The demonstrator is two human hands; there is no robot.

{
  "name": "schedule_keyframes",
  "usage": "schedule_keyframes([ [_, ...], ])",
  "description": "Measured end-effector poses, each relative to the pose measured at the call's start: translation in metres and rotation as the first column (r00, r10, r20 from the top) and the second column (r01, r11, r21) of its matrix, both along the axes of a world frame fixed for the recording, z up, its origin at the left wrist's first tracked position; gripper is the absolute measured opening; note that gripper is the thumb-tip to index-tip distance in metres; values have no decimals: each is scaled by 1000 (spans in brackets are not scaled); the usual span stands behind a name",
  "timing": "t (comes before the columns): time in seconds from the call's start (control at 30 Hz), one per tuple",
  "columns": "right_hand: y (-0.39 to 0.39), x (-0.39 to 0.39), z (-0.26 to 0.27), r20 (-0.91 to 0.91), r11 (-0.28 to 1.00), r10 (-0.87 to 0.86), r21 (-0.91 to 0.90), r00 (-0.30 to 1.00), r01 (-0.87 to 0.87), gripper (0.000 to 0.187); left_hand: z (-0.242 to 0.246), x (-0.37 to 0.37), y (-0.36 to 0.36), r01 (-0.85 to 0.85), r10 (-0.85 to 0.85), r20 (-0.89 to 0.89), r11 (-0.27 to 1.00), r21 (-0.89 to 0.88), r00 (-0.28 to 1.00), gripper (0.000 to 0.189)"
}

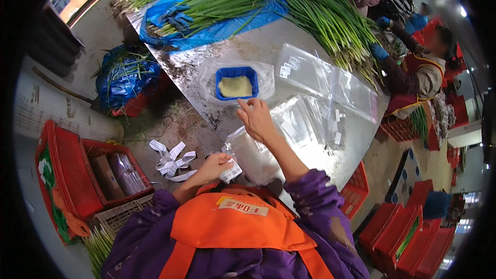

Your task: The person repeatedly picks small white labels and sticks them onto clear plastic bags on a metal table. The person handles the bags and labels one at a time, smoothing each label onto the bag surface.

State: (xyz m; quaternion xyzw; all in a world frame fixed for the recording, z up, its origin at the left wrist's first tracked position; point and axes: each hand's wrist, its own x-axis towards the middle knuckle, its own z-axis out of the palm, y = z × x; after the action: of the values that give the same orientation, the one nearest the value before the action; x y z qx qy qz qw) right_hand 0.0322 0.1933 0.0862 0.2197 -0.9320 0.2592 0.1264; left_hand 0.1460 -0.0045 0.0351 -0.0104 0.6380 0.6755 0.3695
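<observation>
My left hand [214, 167] grips a small wad of white printed labels [231, 171] close to my orange apron. My right hand [256, 119] reaches over the metal table, its fingers bent and slightly apart, with nothing visible in them. Its fingertips are at the near rim of a blue plastic tray [256, 81] that contains a pale yellow sponge-like pad [235, 86]. Under the tray lies a crumpled clear plastic bag [267, 78]. Below my right forearm is a stack of clear plastic bags [254, 159], with more flat clear bags [296, 118] beside it.
Green onions [329, 15] and a blue plastic sheet [248, 25] cover the far table. Labelled clear bags [310, 71] lie right. A label strip [170, 162] hangs left above the floor, near red crates [85, 174]. A co-worker's blue-gloved hand [378, 51] touches the onions.
</observation>
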Motion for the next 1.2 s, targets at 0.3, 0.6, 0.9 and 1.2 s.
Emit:
schedule_keyframes([
  [0.3, -40, -111, -39, 268, 870, -144, 494, 953, -8, 42, 22, 30, -53, -222, 140, -382, 958, -181, 913, 18],
  [0.6, -14, -41, -3, 74, 902, -13, -430, 997, 44, 17, 27, 21, -22, -65, 32, -197, 985, -162, 980, 26],
  [0.9, -7, 170, -17, 675, 405, 394, -737, 624, 541, 25, 36, 15, 11, 127, -188, -437, 978, -165, 880, 18],
  [1.2, 48, 198, -28, 721, 768, -387, -92, 574, 634, 23, 12, 12, 9, 71, -139, -304, 972, -223, 943, 17],
])
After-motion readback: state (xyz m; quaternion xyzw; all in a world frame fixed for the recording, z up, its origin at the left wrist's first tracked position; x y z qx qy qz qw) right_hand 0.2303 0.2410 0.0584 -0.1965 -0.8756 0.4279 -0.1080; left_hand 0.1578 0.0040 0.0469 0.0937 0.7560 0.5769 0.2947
